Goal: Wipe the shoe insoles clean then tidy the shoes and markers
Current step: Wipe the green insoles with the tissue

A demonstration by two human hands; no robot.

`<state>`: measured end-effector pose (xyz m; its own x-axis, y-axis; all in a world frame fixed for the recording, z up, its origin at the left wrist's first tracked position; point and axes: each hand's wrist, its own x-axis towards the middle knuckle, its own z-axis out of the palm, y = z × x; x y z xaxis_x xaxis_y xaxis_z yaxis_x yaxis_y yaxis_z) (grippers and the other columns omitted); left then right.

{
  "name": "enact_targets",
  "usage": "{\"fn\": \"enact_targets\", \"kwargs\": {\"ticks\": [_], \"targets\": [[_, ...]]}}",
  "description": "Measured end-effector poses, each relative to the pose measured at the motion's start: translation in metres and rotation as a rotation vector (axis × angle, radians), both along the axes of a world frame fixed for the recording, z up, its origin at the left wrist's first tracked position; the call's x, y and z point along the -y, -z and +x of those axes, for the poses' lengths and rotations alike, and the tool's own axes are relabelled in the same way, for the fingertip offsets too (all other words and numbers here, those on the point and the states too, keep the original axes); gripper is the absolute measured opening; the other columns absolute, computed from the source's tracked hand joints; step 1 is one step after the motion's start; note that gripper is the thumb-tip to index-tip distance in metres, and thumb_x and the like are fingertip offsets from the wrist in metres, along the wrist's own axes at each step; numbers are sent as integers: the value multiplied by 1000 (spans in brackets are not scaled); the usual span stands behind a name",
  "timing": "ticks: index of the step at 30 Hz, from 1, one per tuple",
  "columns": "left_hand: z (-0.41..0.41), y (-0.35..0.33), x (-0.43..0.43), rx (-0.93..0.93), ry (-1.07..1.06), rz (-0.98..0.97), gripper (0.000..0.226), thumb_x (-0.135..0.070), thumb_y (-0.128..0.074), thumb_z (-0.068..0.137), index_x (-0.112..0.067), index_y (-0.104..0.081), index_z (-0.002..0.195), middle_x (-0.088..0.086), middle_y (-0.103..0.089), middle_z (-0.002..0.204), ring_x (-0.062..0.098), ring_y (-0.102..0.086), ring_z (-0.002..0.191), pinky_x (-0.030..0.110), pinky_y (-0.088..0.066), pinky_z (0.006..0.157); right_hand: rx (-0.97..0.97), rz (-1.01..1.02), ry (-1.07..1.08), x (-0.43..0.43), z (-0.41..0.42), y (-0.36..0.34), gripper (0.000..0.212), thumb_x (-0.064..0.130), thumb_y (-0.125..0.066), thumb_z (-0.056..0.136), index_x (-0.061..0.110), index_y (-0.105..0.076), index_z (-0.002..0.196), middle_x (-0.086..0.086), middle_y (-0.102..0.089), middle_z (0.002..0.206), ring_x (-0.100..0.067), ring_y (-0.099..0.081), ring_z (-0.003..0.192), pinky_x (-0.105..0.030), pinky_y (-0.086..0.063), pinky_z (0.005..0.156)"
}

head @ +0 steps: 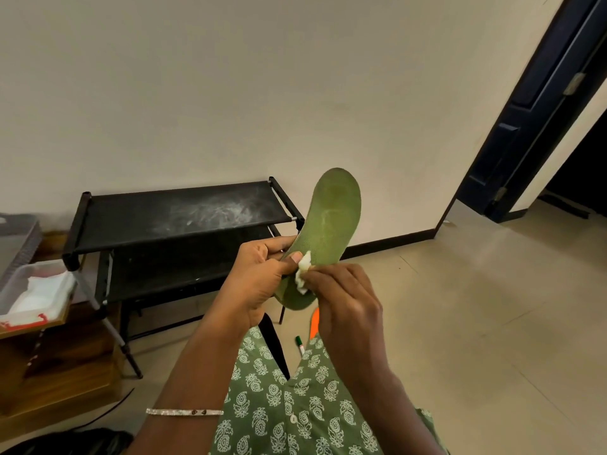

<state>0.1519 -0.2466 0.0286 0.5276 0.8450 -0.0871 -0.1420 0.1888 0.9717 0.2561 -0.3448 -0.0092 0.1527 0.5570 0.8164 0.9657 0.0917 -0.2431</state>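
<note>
Plain cream wall (230,77) behind, dark skirting board (394,241) along base. Black two-tier shoe rack (177,215) against wall, top shelf smeared with white dust. Beige tiled floor (476,307). Dark blue door (532,110) open at right.

Green insole (328,218) tilted upright, white wad (303,270) against it, marker (299,345) on floor (460,323)

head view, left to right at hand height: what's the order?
Clear tub → black shoe rack → left hand, holding the green insole → white wipe → right hand, pinching it → dark door.
</note>
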Motion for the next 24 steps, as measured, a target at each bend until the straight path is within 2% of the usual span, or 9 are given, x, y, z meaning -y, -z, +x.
{"fn": "enact_targets", "kwargs": {"ticks": [3,6,8,10,13,17,20,22,24], "targets": [[2,-3,3,18,8,-5,27,3,-63,92,-19,-74,103,4,-78,93,13,-75,83,28,-60,76,-56,31,89,-8,19,-8,14,3,-64,90,5,-76,97,-6,-72,98,-21,-61,92,-24,-50,81],[2,-4,4,30,-6,-10,27,2,-63,92,-22,-74,97,3,-78,92,14,-74,85,31,-59,79,-103,38,122,-10,19,-9,15,-2,-68,86,6,-76,96,-4,-72,97,-21,-60,91,-22,-48,80],[1,-3,3,27,-25,-21,26,1,-64,91,-23,-74,98,2,-78,93,17,-74,87,36,-58,80,-73,27,77,-5,1,-7,17,7,-59,91,7,-75,96,-4,-72,97,-19,-60,91,-21,-50,79],[0,-2,1,39,-39,-43,26,0,-62,92,-20,-73,106,3,-78,96,17,-74,88,35,-58,77,-20,2,-4,3,-20,-4,31,20,-48,94,7,-76,93,-4,-73,95,-17,-62,90,-21,-52,78],[-1,-2,0,51,-39,-63,26,1,-61,93,-17,-72,109,4,-78,98,17,-75,90,33,-58,75,26,-2,-57,7,-26,-2,40,27,-42,99,6,-76,93,-4,-74,93,-16,-63,88,-24,-56,77],[-2,-3,2,23,-6,-30,26,0,-62,93,-24,-73,99,1,-78,93,14,-74,84,35,-58,80,-11,14,41,-6,6,-5,20,11,-57,92,6,-75,96,-6,-72,96,-19,-60,90,-24,-52,77],[-1,-5,4,39,2,-32,27,1,-62,93,-23,-74,99,1,-78,91,11,-75,81,29,-59,74,-78,31,125,-15,24,-12,13,-2,-69,86,4,-75,95,-6,-72,95,-21,-59,89,-23,-48,78],[-1,-6,4,33,-7,-36,27,0,-62,93,-24,-74,98,1,-78,92,12,-74,83,32,-59,77,-78,32,141,-16,21,-15,13,-3,-68,86,3,-75,94,-7,-72,94,-21,-60,89,-18,-44,80],[-1,-6,3,27,-21,-46,27,-1,-62,93,-25,-75,95,2,-78,93,14,-74,83,36,-57,79,-49,16,97,-9,3,-12,16,6,-60,90,5,-75,94,-7,-72,95,-20,-60,89,-19,-47,78]]}}
